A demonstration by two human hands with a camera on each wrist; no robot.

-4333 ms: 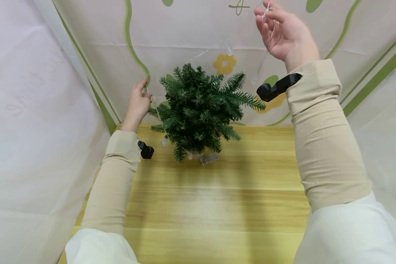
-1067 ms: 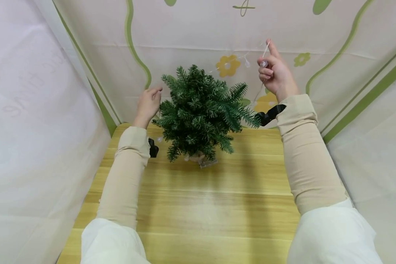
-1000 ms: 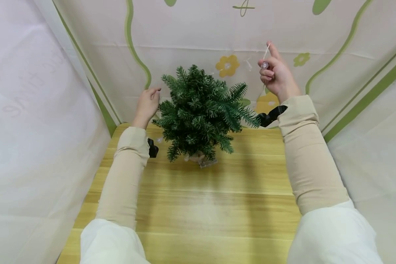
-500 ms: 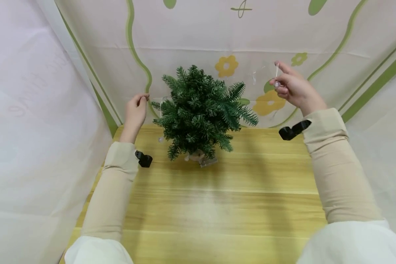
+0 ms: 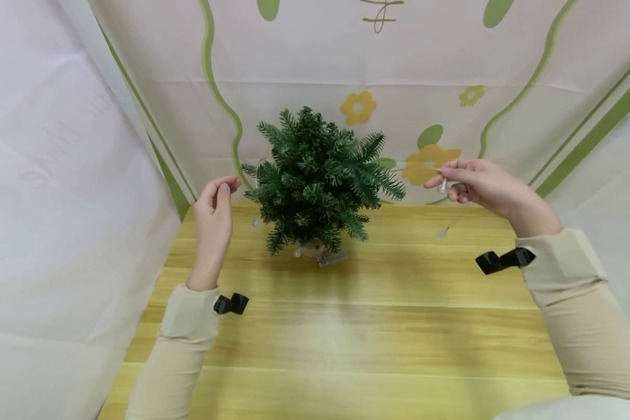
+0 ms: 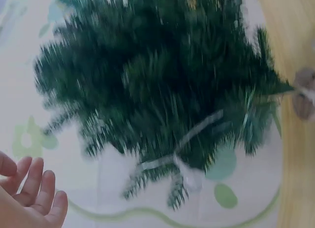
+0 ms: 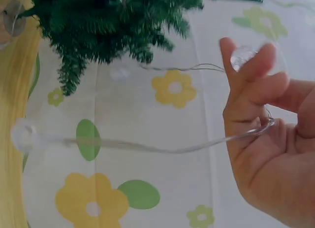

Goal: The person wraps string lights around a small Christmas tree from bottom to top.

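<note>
A small artificial Christmas tree [image 5: 315, 181] stands upright at the back of the table. To its right, my right hand [image 5: 485, 184] pinches the thin clear wire of a string of lights [image 7: 182, 150]. One bulb [image 5: 443, 185] sits at the fingers, and another bulb [image 5: 443, 232] dangles below on its wire. From the fingers the wire runs left behind the branches. On the tree's left side, a length of white wire [image 6: 199, 128] crosses the branches with a bulb hanging. My left hand [image 5: 213, 224] is beside the tree, fingers loosely bent, holding nothing and apart from the branches.
At the tree's base [image 5: 312, 248] lies a small clear box [image 5: 332, 259], apparently joined to the lights. A bulb [image 5: 255, 223] hangs left of the tree. A printed cloth wall [image 5: 294, 52] stands close behind, with cloth sides around the wooden table [image 5: 336, 338].
My right hand has come down from high by the back wall to the tree's right, bringing the wire. My left hand, earlier pinching wire, has let go and drawn back toward me.
</note>
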